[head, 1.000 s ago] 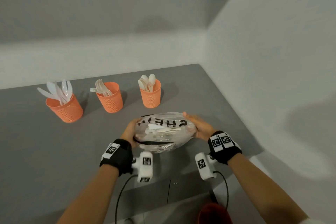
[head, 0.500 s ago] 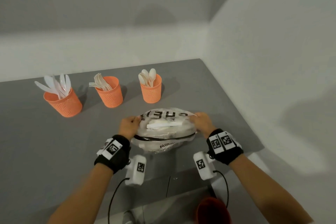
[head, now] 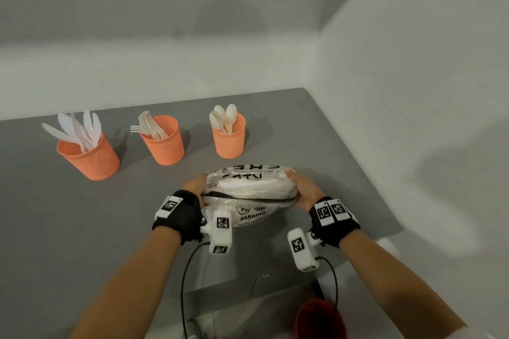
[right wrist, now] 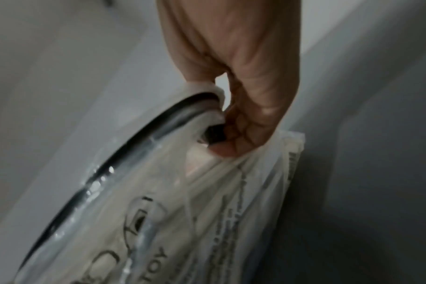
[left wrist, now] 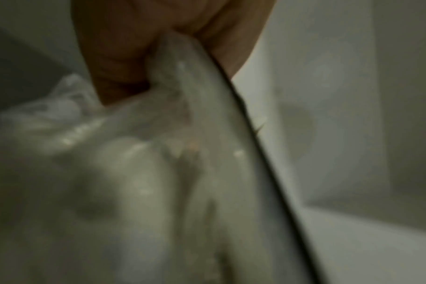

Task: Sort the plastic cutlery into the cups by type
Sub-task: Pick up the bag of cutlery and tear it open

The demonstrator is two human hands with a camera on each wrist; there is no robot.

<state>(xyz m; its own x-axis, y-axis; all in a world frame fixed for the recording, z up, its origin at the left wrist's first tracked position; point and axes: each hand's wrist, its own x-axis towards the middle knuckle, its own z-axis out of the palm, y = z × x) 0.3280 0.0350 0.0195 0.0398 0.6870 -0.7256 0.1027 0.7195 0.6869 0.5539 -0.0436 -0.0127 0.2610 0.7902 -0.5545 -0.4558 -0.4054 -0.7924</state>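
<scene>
From the head view, a clear plastic bag of white cutlery is held between both hands over the near middle of the grey desk. Its long axis runs left to right, parallel to the desk's near edge. The left hand grips the bag's left end and the right hand grips its right end, so neither is nearer than the other. A dark zip line crosses the bag's near face, above a printed warning. The 3 orange mesh cups stand in a row toward the far edge, beyond the bag and mostly to its left: the knife cup nearest the far-left corner, the fork cup in the middle, the spoon cup almost straight ahead of the bag. Knives look like about 5, forks about 4, spoons about 4 — the stacks overlap, so these counts are rough. How many pieces remain in the bag cannot be told. A red cup-like object sits below the desk's near edge.

The left wrist view is blurred. The fingers curl down onto bunched plastic, pinching it, and the dark zip edge runs away diagonally.

The right wrist view is clearer — the fingers curl around the bag's corner just by the zip's end, with the printed face hanging below. I judge that the next move is to open the bag along that zip.
</scene>
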